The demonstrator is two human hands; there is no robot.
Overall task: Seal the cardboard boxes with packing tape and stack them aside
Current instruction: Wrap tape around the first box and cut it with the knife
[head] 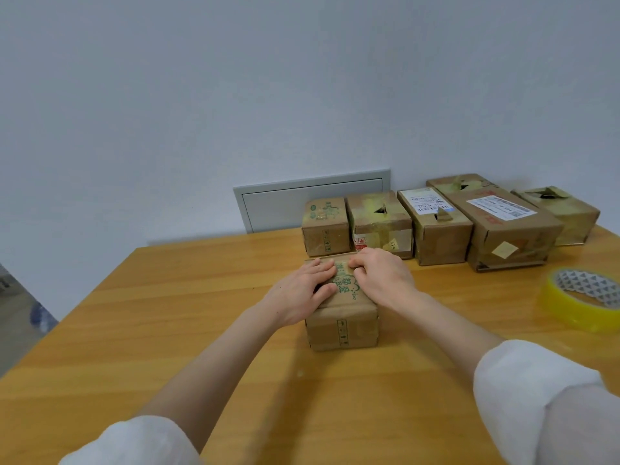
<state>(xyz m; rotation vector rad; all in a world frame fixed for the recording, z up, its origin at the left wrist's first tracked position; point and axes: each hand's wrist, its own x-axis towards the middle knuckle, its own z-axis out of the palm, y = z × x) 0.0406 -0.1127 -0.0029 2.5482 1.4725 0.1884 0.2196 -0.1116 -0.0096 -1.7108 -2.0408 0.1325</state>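
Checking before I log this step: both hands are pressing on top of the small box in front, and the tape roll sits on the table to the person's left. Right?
Not quite. The head view shows the tape roll on the table to the person's right. Both hands, left and right, do rest on the small box.

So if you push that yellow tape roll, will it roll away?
Probably not: the tape roll lies flat on the table, so it would likely slide instead. It is a hollow ring, so it probably feels light. Stood on edge, it could roll.
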